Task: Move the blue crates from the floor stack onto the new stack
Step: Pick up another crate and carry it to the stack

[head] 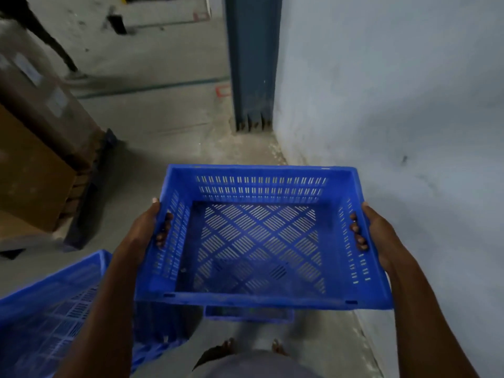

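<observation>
An empty blue slotted crate [259, 241] hangs level in the air in front of me, above the concrete floor. My left hand [148, 230] grips its left wall, fingers hooked through the handle slot. At the opposite wall my right hand [373, 230] holds the right handle slot the same way. More blue crates [49, 309] sit low at my left, partly hidden by my left forearm. A further blue crate edge [249, 314] peeks out beneath the held crate.
A pale blue wall [395, 105] runs along the right, with a dark steel column [252, 64] at its far end. Cardboard boxes [30, 165] on a pallet stand at the left. Bare concrete floor [163, 118] stretches ahead.
</observation>
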Demonstrator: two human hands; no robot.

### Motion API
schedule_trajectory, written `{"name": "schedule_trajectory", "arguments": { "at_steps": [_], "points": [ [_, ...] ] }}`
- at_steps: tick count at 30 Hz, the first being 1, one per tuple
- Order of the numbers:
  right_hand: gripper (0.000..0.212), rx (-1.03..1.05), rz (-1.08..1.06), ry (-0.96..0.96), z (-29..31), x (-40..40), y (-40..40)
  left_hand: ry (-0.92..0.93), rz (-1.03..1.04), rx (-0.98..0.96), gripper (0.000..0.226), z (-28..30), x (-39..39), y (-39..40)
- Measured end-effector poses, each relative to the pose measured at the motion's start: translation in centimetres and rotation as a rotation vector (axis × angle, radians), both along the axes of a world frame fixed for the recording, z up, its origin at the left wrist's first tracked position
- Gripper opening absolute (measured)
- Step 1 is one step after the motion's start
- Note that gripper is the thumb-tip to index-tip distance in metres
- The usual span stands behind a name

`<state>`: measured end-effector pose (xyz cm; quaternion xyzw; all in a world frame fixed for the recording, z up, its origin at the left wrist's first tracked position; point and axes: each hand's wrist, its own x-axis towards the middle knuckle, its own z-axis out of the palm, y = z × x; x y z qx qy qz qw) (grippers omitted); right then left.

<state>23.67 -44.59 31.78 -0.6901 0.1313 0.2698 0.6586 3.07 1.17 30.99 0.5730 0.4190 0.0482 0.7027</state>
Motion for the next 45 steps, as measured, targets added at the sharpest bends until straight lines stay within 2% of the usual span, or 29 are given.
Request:
{"name": "schedule_trajectory", "arguments": {
  "at_steps": [7, 15, 20, 25, 28, 33, 39, 45],
  "points": [
    [0.047, -0.046, -0.235, -0.015, 0.0, -6.8, -3.8, -0.025, -0.262, -0.004, 0.058, 1.6, 3.5, -1.1],
    [0.052, -0.050, -0.639, 0.016, -0.8, -21.5, -7.0, 0.041, -0.612, 0.015, 0.054, 1.4, 9.0, -4.1],
    [0.052, -0.084, -0.944, 0.016, -0.3, -33.8, -8.8, 0.012, -0.920, 0.026, 0.049, 1.5, 10.6, -11.0],
    [0.048, -0.100, -1.286, 0.005, 1.1, -48.7, -9.4, -0.034, -1.279, 0.019, 0.052, 1.8, 8.9, -22.1],
    [0.043, -0.081, -1.484, 0.000, 1.9, -58.4, -9.0, -0.059, -1.489, -0.026, 0.054, 2.0, 5.0, -29.7],
    [0.044, -0.132, -1.815, 0.020, 2.0, -74.5, -6.1, -0.110, -1.828, 0.026, 0.055, 2.9, -5.5, -40.8],
    [0.046, -0.126, -2.158, 0.121, 1.0, -94.5, 0.5, -0.130, -2.155, 0.052, 0.054, 3.3, -25.4, -51.3],
    [0.050, -0.092, -2.364, 0.119, 0.6, -113.7, 5.2, -0.075, -2.375, 0.036, 0.056, 1.5, -46.9, -57.5]
  ]
}}
